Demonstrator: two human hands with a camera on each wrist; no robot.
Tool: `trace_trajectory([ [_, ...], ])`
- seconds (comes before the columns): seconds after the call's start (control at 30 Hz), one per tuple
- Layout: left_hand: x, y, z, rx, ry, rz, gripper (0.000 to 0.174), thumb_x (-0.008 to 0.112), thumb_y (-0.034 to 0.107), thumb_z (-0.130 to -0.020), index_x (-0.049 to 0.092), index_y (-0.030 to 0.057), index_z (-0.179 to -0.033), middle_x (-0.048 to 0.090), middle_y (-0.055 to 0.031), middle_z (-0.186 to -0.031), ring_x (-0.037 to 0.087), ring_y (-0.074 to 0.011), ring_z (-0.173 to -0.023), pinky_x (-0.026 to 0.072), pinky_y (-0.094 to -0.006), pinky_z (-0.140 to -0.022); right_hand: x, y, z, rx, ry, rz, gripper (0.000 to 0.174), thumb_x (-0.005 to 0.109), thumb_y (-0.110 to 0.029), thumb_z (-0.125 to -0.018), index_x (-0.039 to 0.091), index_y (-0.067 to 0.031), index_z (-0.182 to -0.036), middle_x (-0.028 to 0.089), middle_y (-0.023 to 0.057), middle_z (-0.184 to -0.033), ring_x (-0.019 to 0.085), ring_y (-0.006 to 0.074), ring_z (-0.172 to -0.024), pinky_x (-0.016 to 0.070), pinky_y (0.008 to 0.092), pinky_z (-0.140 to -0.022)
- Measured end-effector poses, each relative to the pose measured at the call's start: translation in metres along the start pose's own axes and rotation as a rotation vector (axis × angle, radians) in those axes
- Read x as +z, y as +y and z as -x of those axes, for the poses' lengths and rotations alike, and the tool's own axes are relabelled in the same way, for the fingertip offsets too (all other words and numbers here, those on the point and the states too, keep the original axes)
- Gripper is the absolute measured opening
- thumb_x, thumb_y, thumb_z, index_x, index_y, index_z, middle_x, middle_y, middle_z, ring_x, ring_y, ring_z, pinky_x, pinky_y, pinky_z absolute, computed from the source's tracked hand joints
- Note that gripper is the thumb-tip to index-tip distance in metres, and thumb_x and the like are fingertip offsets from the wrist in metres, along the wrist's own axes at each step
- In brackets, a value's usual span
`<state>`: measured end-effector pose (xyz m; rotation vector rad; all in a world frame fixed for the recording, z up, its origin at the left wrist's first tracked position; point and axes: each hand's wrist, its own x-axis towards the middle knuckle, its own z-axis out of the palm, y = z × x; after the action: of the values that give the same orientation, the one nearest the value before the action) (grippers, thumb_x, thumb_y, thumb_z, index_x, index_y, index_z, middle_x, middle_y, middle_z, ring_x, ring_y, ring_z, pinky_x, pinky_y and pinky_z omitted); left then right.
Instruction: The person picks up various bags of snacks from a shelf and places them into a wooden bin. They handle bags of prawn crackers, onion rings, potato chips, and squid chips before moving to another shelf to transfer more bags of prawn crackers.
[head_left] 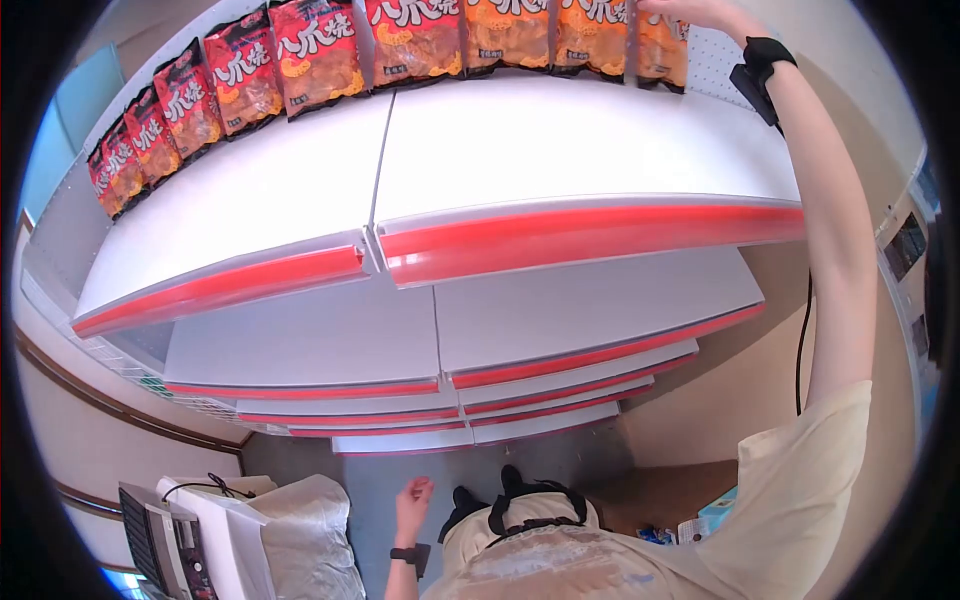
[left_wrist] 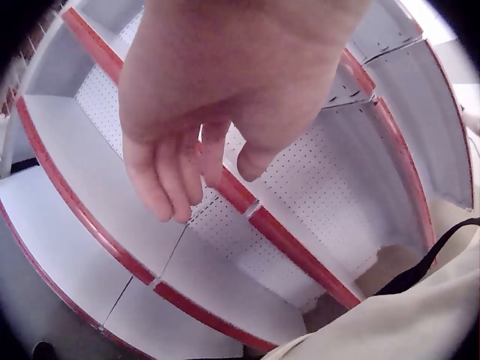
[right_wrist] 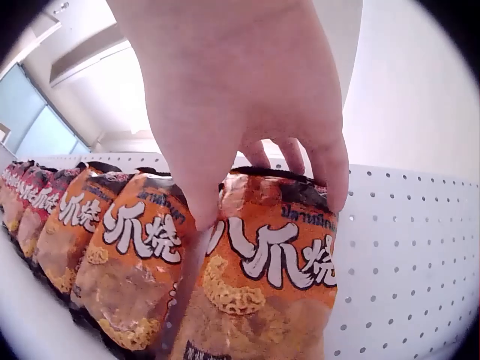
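At the right end of the top shelf my right hand (head_left: 705, 12) grips the upper edge of an orange snack bag (right_wrist: 262, 292). In the right wrist view the thumb lies at the bag's left side, and fingers reach over its top and right edge, partly hidden behind it. The bag stands upright beside a neighbouring orange bag (right_wrist: 135, 262). My left hand (head_left: 413, 505) hangs low in front of the lower shelves, fingers loosely bent, with nothing in it; the left wrist view shows the same hand (left_wrist: 225, 97) from close up.
A row of red snack bags (head_left: 315, 55) continues left along the back of the white top shelf (head_left: 560, 140), which has a red front strip (head_left: 600, 240). Lower shelves (head_left: 600, 310) lie beneath. White perforated board (right_wrist: 405, 262) backs the right end. A covered table (head_left: 300, 530) stands lower left.
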<state>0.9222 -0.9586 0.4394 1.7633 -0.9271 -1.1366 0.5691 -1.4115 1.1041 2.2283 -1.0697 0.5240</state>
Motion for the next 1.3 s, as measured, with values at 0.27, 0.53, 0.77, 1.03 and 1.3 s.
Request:
trace_trajectory([
  [0.27,-0.015,-0.017,-0.012,0.027,0.032,-0.044,0.028,0.063,0.021,-0.086,0.063,-0.0008,-0.103,0.068,-0.0117,-0.086,0.065,-0.0167,-0.077,0.0509,-0.0291,-0.07,-0.014,-0.02,0.007,0.368,-0.263,-0.071,0.056,0.076,-0.036,-0.069,0.058,0.0011,-0.108,0.066,0.0182,-0.095,0.062,0.0256,-0.083,0.0502,0.0351,-0.072],
  [0.53,-0.025,0.008,-0.017,0.037,0.03,-0.031,0.028,0.061,0.021,-0.086,0.063,-0.0005,-0.104,0.068,-0.0119,-0.087,0.065,-0.0173,-0.077,0.0507,-0.0297,-0.07,-0.01,-0.001,0.019,0.44,-0.357,0.135,0.057,0.077,-0.034,-0.06,0.065,0.0041,-0.1,0.067,0.0212,-0.09,0.064,0.0294,-0.081,0.0513,0.0363,-0.07],
  [0.77,-0.026,0.036,-0.022,0.121,-0.007,0.039,0.027,0.061,0.02,-0.087,0.062,0.0001,-0.105,0.068,-0.0104,-0.086,0.064,-0.0156,-0.078,0.0504,-0.0286,-0.07,-0.058,-0.025,0.037,0.471,-0.109,-0.287,0.025,0.072,-0.015,-0.065,0.062,-0.001,-0.082,0.063,0.0086,-0.072,0.062,0.0146,-0.069,0.051,0.0331,-0.055],
  [1.03,-0.011,0.115,-0.021,0.308,-0.153,0.009,0.03,0.065,0.017,-0.084,0.06,0.001,-0.108,0.066,-0.0115,-0.097,0.065,-0.0176,-0.081,0.0512,-0.0301,-0.073,-0.162,-0.054,0.08,0.361,0.406,-0.576,0.035,0.079,-0.011,-0.069,0.059,0.0071,-0.092,0.064,0.0147,-0.087,0.06,0.0202,-0.074,0.05,0.0318,-0.067],
  [1.3,0.007,0.202,-0.044,0.597,-0.413,-0.013,0.031,0.068,0.015,-0.081,0.061,0.004,-0.109,0.065,-0.009,-0.096,0.064,-0.0176,-0.083,0.0503,-0.0296,-0.075,-0.162,-0.188,0.23,0.249,0.115,-0.04,0.037,0.07,-0.003,-0.072,0.059,-0.004,-0.108,0.059,0.0098,-0.106,0.058,0.0217,-0.093,0.0485,0.0352,-0.079],
])
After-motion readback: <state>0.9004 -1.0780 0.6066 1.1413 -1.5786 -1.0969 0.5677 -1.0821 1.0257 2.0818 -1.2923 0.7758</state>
